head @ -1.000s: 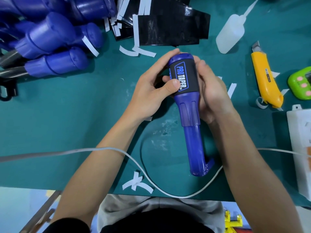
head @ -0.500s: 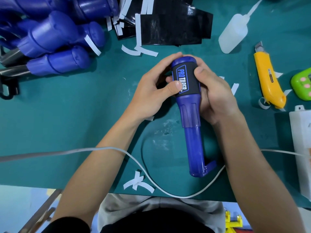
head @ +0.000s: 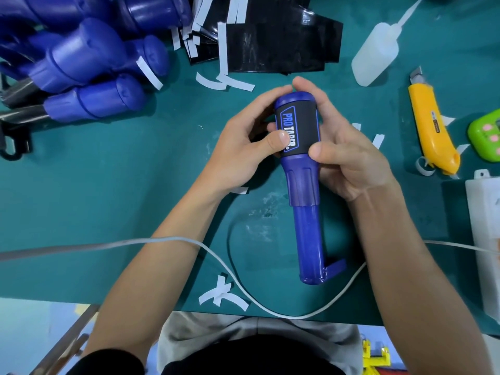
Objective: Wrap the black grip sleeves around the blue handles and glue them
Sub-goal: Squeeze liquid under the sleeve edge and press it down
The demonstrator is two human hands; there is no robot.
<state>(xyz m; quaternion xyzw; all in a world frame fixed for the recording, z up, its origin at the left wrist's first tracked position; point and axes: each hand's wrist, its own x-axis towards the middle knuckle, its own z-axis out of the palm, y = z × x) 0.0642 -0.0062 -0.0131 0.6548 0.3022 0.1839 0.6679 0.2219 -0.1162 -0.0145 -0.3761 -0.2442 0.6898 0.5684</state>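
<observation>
A blue handle (head: 305, 201) lies lengthwise in the middle, its rounded end pointing away from me. A black grip sleeve (head: 299, 128) with blue "PRO TAPER" lettering is wrapped around its upper part. My left hand (head: 243, 147) grips the sleeve from the left, thumb pressed on the lettering. My right hand (head: 343, 147) holds it from the right, thumb at the sleeve's lower edge and fingers curled behind the top. More black sleeves (head: 278, 44) lie flat at the back, and a glue bottle (head: 378, 55) lies at the back right.
A pile of blue handles (head: 86, 63) fills the back left. A yellow utility knife (head: 433, 131), a green timer (head: 487, 133) and a white box (head: 484, 239) sit on the right. White backing strips (head: 221, 293) litter the green mat. A white cable (head: 162, 240) crosses near the front edge.
My right thumb has slid from the top of the sleeve down to its lower right edge. The handle has turned slightly, showing more of the sleeve's plain black side.
</observation>
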